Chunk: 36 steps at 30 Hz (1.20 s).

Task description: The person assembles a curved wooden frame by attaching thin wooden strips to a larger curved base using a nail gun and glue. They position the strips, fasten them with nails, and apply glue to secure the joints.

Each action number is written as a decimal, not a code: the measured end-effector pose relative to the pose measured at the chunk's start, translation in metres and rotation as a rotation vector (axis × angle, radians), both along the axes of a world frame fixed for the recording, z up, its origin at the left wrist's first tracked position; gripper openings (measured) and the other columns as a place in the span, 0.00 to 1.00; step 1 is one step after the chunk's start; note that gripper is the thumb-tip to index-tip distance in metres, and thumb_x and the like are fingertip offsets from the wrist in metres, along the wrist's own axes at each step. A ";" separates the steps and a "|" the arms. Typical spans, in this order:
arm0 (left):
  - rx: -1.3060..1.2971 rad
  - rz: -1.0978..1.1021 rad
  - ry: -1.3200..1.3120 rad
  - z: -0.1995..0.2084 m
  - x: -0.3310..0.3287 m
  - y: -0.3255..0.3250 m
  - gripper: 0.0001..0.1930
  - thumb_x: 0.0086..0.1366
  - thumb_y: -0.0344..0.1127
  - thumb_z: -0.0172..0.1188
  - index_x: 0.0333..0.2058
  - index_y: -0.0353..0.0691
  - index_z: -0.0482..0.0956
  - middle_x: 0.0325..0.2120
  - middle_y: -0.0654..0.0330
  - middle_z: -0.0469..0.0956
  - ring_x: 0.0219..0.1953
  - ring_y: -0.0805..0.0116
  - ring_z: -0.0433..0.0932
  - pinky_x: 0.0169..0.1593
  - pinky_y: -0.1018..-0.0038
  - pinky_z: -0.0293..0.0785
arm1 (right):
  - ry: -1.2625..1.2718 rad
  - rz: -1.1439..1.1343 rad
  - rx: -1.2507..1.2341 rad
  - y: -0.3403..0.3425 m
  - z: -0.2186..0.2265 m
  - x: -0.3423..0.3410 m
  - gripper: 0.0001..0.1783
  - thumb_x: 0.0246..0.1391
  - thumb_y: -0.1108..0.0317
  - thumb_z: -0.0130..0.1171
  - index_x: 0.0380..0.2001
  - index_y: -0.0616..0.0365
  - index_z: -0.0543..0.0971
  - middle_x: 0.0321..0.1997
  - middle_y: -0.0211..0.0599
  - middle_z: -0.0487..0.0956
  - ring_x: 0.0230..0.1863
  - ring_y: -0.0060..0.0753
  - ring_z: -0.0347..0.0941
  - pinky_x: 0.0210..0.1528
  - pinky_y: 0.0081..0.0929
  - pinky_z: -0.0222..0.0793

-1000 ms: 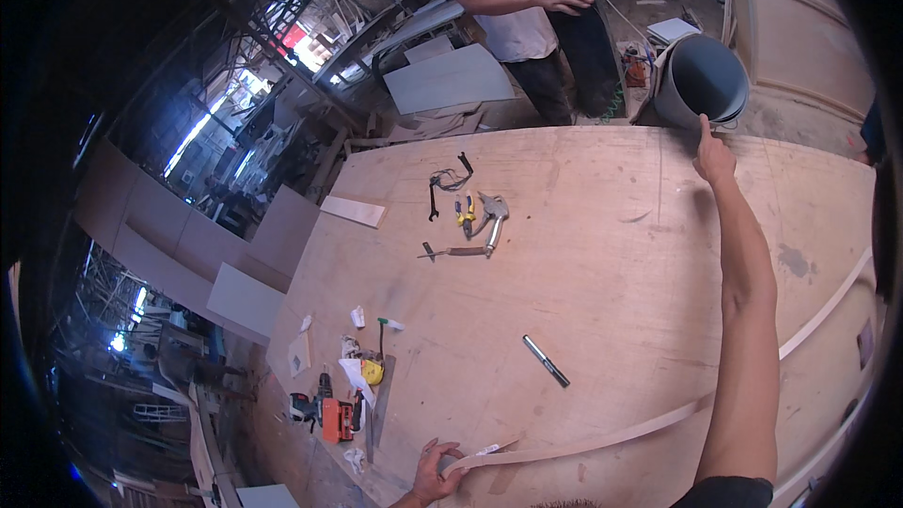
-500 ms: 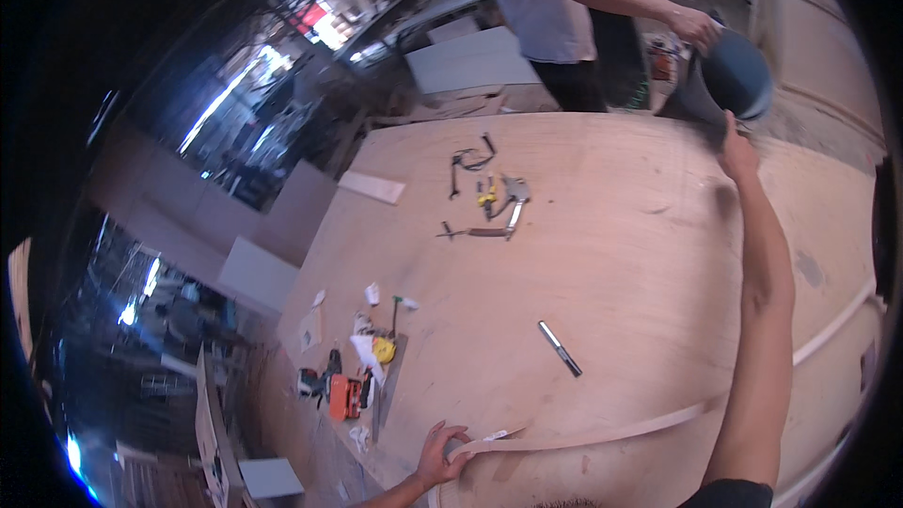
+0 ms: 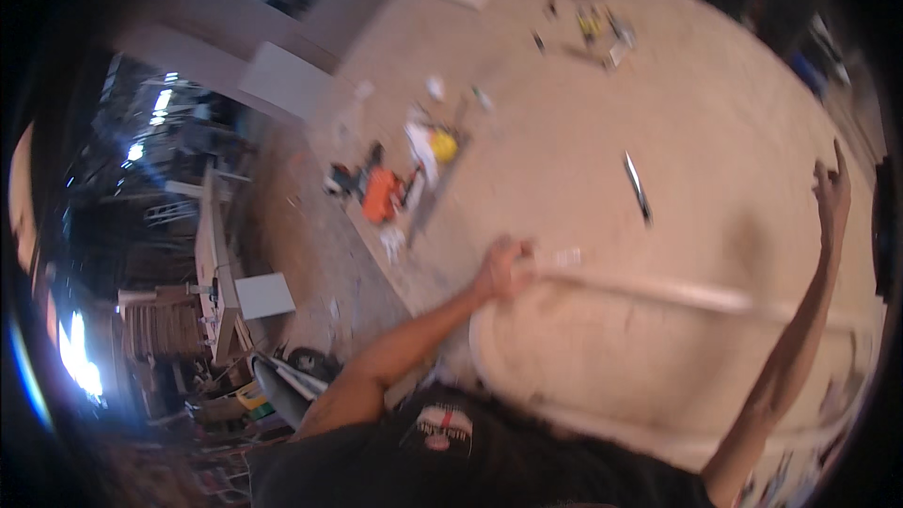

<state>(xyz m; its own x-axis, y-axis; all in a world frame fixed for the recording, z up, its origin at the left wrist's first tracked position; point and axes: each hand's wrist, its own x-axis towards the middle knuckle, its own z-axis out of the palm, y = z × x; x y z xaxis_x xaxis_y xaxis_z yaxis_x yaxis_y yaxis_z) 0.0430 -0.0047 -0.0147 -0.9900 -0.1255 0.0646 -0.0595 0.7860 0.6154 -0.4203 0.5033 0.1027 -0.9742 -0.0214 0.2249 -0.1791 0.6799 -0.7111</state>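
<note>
My left hand (image 3: 506, 268) is at the left end of a thin, pale wooden strip (image 3: 649, 289), its fingers curled round that end, though motion blurs them. The strip runs rightward along the edge of a rounded wooden piece (image 3: 602, 339) in front of me. Far to the right, my right hand (image 3: 831, 190) is raised near the edge of the large plywood sheet (image 3: 555, 169). Its index finger is stretched out, the others are loosely apart, and nothing is in it. Between my hands, on the plywood, lies a slim silver-and-black pen-like thing (image 3: 638, 190).
At the left edge sit an orange-bodied tool (image 3: 380, 196), a yellow tape measure (image 3: 442, 145) and scraps of white paper. Several hand tools (image 3: 602, 33) lie at the far side. A white board (image 3: 265, 295) and stacked wood (image 3: 160, 329) stand off to the left.
My view has swung down and left, so the tabletop sits higher. My right hand has come away from the dark curved sheet that another person held. My left hand stays at the strip's end.
</note>
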 end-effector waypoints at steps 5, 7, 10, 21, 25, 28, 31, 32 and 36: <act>0.174 0.035 0.000 0.040 -0.017 0.006 0.29 0.57 0.36 0.75 0.56 0.39 0.76 0.38 0.57 0.82 0.48 0.56 0.80 0.57 0.60 0.73 | -0.113 -0.189 -0.097 0.000 0.065 0.267 0.32 0.68 0.58 0.60 0.72 0.48 0.70 0.35 0.31 0.78 0.37 0.22 0.71 0.44 0.24 0.72; 0.333 0.057 -0.062 0.037 -0.020 0.003 0.29 0.56 0.34 0.76 0.55 0.37 0.75 0.39 0.57 0.84 0.50 0.59 0.81 0.60 0.62 0.73 | -0.159 -0.270 -0.196 -0.009 0.068 0.365 0.29 0.69 0.63 0.58 0.71 0.53 0.71 0.35 0.29 0.76 0.37 0.21 0.71 0.43 0.22 0.72; 0.369 0.022 -0.007 0.039 -0.024 0.005 0.30 0.55 0.32 0.77 0.55 0.36 0.75 0.39 0.57 0.85 0.49 0.61 0.83 0.58 0.65 0.74 | -0.226 -0.515 -0.114 -0.025 0.040 0.496 0.30 0.67 0.68 0.61 0.71 0.54 0.71 0.32 0.27 0.75 0.32 0.19 0.68 0.38 0.20 0.71; 0.785 -0.118 0.039 0.025 -0.035 0.004 0.30 0.50 0.27 0.78 0.52 0.34 0.73 0.38 0.53 0.85 0.45 0.61 0.85 0.51 0.65 0.80 | -0.290 -0.616 0.089 -0.230 0.014 0.675 0.28 0.65 0.68 0.64 0.67 0.59 0.75 0.46 0.40 0.85 0.41 0.27 0.79 0.44 0.25 0.75; 0.787 -0.146 0.052 0.020 -0.038 0.001 0.31 0.50 0.25 0.75 0.53 0.35 0.73 0.41 0.52 0.85 0.49 0.59 0.85 0.54 0.64 0.80 | -0.382 -0.636 -0.091 -0.293 0.023 0.625 0.29 0.62 0.67 0.67 0.64 0.64 0.75 0.45 0.43 0.81 0.38 0.28 0.80 0.36 0.25 0.80; 0.998 -0.212 -0.044 0.014 -0.043 -0.001 0.34 0.52 0.22 0.73 0.58 0.33 0.70 0.50 0.50 0.82 0.57 0.60 0.80 0.65 0.63 0.73 | -0.333 -0.537 0.018 -0.319 0.006 0.581 0.29 0.61 0.65 0.69 0.63 0.60 0.77 0.48 0.47 0.82 0.40 0.34 0.81 0.39 0.29 0.80; 1.065 -0.359 -0.107 0.011 -0.049 -0.009 0.39 0.51 0.21 0.72 0.62 0.32 0.66 0.58 0.46 0.77 0.63 0.57 0.76 0.69 0.63 0.70 | -0.370 -0.470 -0.036 -0.342 -0.015 0.542 0.29 0.60 0.61 0.69 0.63 0.60 0.78 0.48 0.50 0.84 0.42 0.36 0.83 0.42 0.33 0.80; 1.095 -0.395 -0.127 0.012 -0.050 -0.009 0.39 0.51 0.20 0.71 0.63 0.31 0.65 0.60 0.45 0.75 0.64 0.57 0.74 0.70 0.63 0.69 | -0.400 -0.458 -0.058 -0.349 -0.017 0.533 0.30 0.60 0.61 0.69 0.63 0.60 0.77 0.49 0.50 0.84 0.43 0.37 0.83 0.43 0.33 0.80; 1.181 -0.471 -0.179 0.007 -0.058 -0.016 0.39 0.51 0.20 0.66 0.64 0.30 0.63 0.62 0.42 0.73 0.66 0.55 0.73 0.71 0.65 0.68 | -0.484 -0.433 -0.188 -0.372 -0.036 0.508 0.31 0.61 0.58 0.68 0.63 0.62 0.77 0.50 0.52 0.85 0.45 0.39 0.83 0.45 0.34 0.80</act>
